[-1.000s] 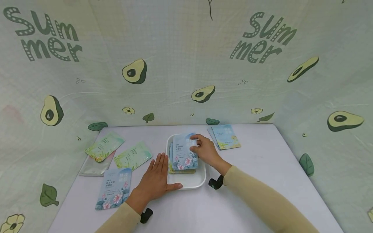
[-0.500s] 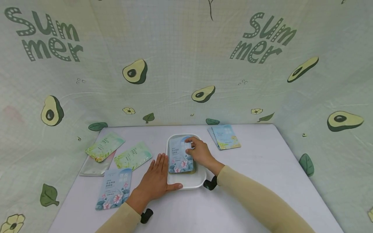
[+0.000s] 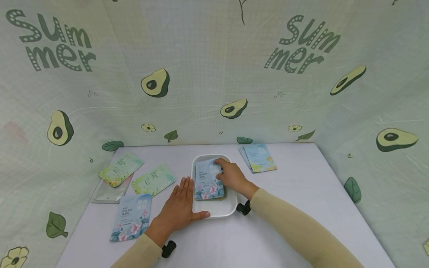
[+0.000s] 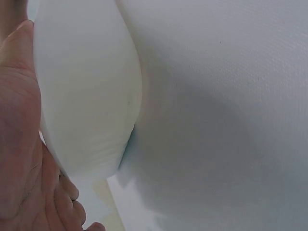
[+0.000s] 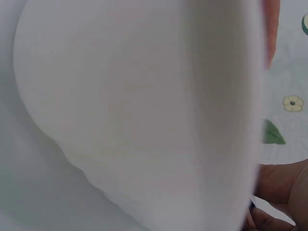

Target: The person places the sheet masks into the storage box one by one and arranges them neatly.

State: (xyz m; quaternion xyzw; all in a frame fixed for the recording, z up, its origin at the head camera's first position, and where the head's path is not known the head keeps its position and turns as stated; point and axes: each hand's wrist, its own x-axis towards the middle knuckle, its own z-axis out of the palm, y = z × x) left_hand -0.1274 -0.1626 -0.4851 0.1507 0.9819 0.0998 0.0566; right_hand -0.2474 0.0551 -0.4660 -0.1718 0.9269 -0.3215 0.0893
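In the head view, a white tray (image 3: 218,213) stands mid-table. Inside it lies a blue sheet mask sachet (image 3: 206,182) with pink flowers, over another sachet whose yellowish edge (image 3: 219,198) peeks out below. My right hand (image 3: 234,178) pinches the blue sachet near its upper right corner, thumb and fingers curled. My left hand (image 3: 179,206) lies along the tray's left side, fingers straight, thumb on the near rim. The left wrist view shows that palm against the tray's outer wall (image 4: 86,86). In the right wrist view the tray wall (image 5: 120,96) hides most of the work.
To the left lie two green sachets (image 3: 120,169) (image 3: 153,179), a silvery packet (image 3: 105,193) beneath one, and a blue flowered sachet (image 3: 130,217). Blue sachets with yellow flowers (image 3: 259,158) overlap at the back right. A printed cloth (image 3: 201,74) hangs behind the table.
My right hand has brought the blue sachet left and slightly toward me, over the sachet beneath, then shifted it a little to the right. The left hand has stayed still.
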